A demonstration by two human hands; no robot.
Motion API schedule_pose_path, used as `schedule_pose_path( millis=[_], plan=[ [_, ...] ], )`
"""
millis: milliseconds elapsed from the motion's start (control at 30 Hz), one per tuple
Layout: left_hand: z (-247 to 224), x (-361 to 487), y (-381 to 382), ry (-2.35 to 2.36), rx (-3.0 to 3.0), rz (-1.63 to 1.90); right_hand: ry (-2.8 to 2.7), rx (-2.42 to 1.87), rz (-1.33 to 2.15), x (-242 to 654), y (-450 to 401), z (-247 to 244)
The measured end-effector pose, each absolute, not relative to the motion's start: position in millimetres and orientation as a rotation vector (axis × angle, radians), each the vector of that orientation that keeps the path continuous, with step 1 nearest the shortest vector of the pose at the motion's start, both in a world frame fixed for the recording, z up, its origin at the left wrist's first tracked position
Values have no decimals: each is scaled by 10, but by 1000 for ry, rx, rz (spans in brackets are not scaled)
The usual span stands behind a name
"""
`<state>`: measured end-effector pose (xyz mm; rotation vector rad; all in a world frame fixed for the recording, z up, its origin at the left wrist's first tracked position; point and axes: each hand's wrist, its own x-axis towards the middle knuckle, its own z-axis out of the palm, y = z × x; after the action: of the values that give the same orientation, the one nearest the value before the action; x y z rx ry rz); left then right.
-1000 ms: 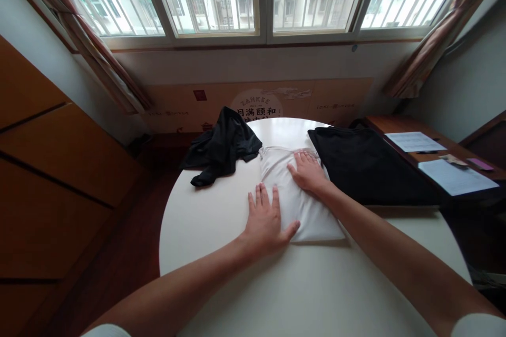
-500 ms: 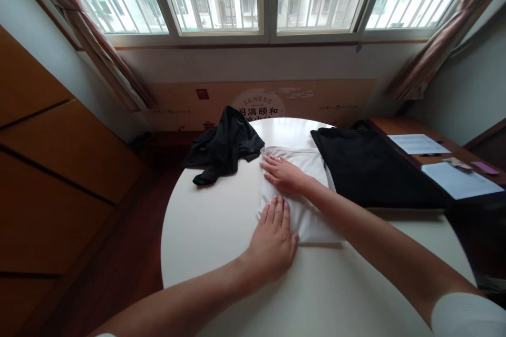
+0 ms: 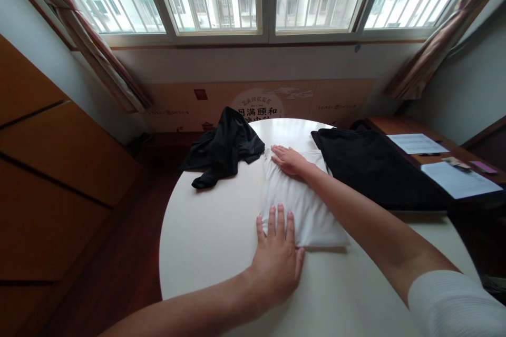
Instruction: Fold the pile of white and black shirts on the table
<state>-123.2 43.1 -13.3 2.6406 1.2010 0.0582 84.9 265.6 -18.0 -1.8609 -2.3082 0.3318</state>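
A folded white cloth garment [image 3: 300, 205] lies flat in the middle of the round white table [image 3: 213, 242]. My right hand [image 3: 290, 161] rests on its far end, fingers spread and pointing left. My left hand [image 3: 276, 260] presses at the near edge of the bundle, with its fingertips on the cloth and its heel on the tabletop. Neither hand grips anything. A crumpled black garment [image 3: 223, 150] lies to the left of the bundle, and a folded black garment [image 3: 375, 168] lies to its right, close to my right hand.
A wooden desk [image 3: 399, 129] with papers [image 3: 458, 180] and a pen stands at the right. A wooden cabinet [image 3: 51, 168] fills the left side. A printed board [image 3: 256, 105] leans below the barred window [image 3: 269, 0] behind the table.
My left hand has slid toward me along the bundle. My right hand has shifted to the bundle's far end. The black garments have not moved.
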Motion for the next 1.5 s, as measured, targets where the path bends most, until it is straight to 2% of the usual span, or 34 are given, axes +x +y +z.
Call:
schedule_pose_path(
  millis=[200,367,500,667,900,1100,1333,1500],
  plan=[
    [261,-1341,786,1344,2503,129,-2181,-2084,352,1280,2747,86],
    [482,-1478,1022,1589,2394,-41,-2246,-2165,649,1566,2741,389],
    [513,-1517,991,1524,2242,-146,-2236,-2203,955,1568,2760,513],
    [527,-1557,999,1461,2028,15,-2125,-2126,1246,1502,2692,668],
    [329,-1589,1132,1180,1605,188,-2009,-2067,1379,1603,2520,1042],
    [319,-1477,1178,886,1336,51,-1940,-1959,1566,1923,2378,1238],
    [461,-1110,911,626,1164,318,-1889,-1861,1615,2442,2055,1521],
    [621,-471,750,438,981,404,-1924,-2156,1286,3012,2171,1757]
  ],
)
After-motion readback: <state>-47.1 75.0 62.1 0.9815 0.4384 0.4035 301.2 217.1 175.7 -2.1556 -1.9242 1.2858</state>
